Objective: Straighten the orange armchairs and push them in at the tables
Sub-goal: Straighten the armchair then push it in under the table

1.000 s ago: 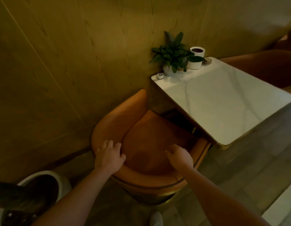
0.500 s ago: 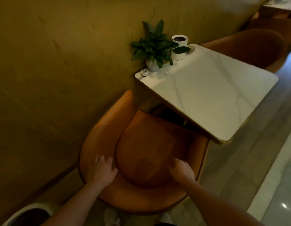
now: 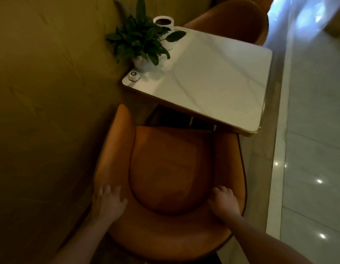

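The left hand (image 3: 108,204) lies flat on the armchair (image 3: 165,233) backrest, fingers released; the right hand (image 3: 223,203) fingers grasp its inner edge, tips hidden. The counter (image 3: 213,79) corner covers the right armrest's front.

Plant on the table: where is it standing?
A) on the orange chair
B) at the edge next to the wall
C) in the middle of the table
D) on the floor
B: the plant stands at the wall-side edge of the table, between the white cup and the small white button.
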{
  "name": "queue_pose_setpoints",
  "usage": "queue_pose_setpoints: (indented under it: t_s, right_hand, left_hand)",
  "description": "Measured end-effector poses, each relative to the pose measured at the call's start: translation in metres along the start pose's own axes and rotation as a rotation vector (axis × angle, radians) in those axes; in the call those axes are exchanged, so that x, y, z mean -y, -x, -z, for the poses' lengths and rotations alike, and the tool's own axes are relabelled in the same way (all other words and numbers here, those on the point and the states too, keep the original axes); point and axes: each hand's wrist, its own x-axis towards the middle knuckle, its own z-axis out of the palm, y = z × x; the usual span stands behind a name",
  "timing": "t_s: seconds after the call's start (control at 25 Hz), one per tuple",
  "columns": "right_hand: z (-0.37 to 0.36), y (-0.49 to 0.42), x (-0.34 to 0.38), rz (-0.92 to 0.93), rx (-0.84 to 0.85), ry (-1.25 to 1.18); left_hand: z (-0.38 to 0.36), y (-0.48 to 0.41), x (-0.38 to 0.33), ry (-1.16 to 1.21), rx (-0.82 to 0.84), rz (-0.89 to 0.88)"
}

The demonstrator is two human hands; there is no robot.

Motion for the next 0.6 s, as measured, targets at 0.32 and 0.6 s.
queue_pose_setpoints:
  t_s: [0.32,0.6]
  right_hand:
    - [-0.010,-0.005,0.005,-0.031,-0.058,0.038]
    - [0.012,-0.060,-0.023,0.006,-0.216,0.130]
  left_hand:
    - [-0.009,-0.028,0.018,-0.019,0.019,-0.045]
    - [-0.006,-0.073,0.007,-0.116,-0.069,-0.067]
